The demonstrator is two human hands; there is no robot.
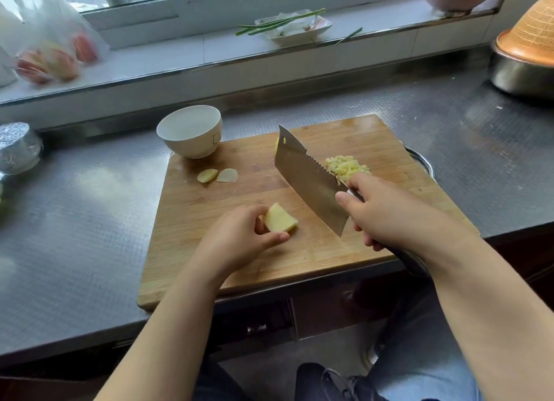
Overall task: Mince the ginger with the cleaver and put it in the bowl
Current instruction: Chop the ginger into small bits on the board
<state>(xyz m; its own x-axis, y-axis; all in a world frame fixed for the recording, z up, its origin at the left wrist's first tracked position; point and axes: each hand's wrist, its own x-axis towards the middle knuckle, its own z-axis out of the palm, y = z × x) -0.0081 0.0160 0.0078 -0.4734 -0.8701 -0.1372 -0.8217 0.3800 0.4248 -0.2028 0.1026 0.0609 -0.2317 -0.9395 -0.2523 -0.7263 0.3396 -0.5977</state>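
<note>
On the wooden cutting board (233,274), my left hand (239,238) pinches a chunk of peeled ginger (280,219) near the board's middle. My right hand (386,211) grips the cleaver (305,178) by its handle, with the blade raised and tilted above the board, just right of the chunk. A pile of minced ginger (346,167) lies behind the blade on the board's right side. Two thin ginger slices (217,175) lie toward the board's far left. The white bowl (190,130) stands empty at the board's far left corner.
A steel counter (75,214) carries the board. A foil-wrapped item (18,148) sits at left, a steel basin with an orange colander (524,61) at far right. On the windowsill are a bag of fruit (51,58) and a dish with green stalks (293,25).
</note>
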